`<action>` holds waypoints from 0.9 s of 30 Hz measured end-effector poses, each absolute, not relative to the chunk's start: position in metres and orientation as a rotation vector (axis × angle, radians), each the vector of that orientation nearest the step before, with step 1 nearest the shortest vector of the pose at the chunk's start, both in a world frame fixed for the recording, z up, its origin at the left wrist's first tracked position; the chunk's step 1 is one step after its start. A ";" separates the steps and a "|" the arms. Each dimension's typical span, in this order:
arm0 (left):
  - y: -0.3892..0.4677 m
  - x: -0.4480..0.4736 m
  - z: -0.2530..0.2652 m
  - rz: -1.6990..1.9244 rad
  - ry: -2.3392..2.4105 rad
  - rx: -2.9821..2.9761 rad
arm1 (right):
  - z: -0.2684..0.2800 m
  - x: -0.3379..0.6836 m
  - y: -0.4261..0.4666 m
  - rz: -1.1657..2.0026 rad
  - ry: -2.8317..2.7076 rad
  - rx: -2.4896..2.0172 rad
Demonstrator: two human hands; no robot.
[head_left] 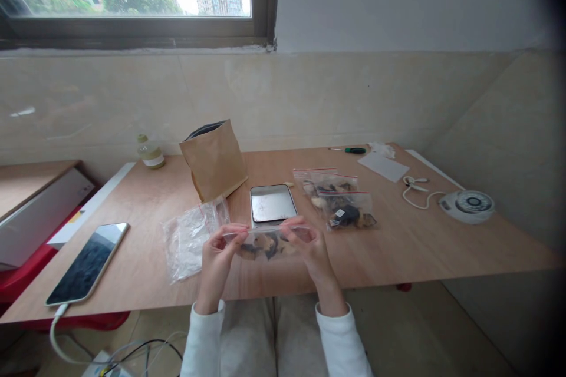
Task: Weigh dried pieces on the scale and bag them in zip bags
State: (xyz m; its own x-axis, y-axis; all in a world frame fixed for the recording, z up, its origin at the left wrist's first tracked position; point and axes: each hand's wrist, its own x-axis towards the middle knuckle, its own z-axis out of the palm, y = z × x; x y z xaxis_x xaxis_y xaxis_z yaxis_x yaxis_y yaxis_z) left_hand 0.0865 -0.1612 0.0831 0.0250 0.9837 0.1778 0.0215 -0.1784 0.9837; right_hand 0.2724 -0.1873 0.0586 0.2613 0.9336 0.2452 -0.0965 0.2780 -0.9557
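Between my hands is a clear zip bag (267, 246) with brown and dark dried pieces in it. My left hand (222, 250) pinches the bag's top edge at its left end. At the right end, my right hand (309, 247) grips the same edge. Just behind the bag lies a small digital scale (273, 203) with a shiny plate. To its right sit several filled zip bags (347, 212) with red-lined tops. A stack of clear plastic bags (188, 241) lies left of my left hand. Behind that stack stands an open brown paper pouch (215, 159).
On the left lies a phone (88, 265) with a white charging cable (55, 336) hanging off the table edge. A small bottle (151, 153) stands at the back left. Toward the right are a green-handled screwdriver (354, 151), a white card (384, 166) and a round white device (469, 206) with its cord.
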 end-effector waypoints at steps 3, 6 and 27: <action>-0.162 0.089 0.081 1.305 1.106 1.312 | 0.058 0.273 -0.188 1.007 -1.064 -0.993; -0.162 0.091 0.079 1.261 1.064 1.306 | 0.056 0.273 -0.188 1.079 -1.060 -1.008; -0.166 0.094 0.086 1.404 1.124 1.628 | 0.083 0.278 -0.201 0.504 -1.359 -1.159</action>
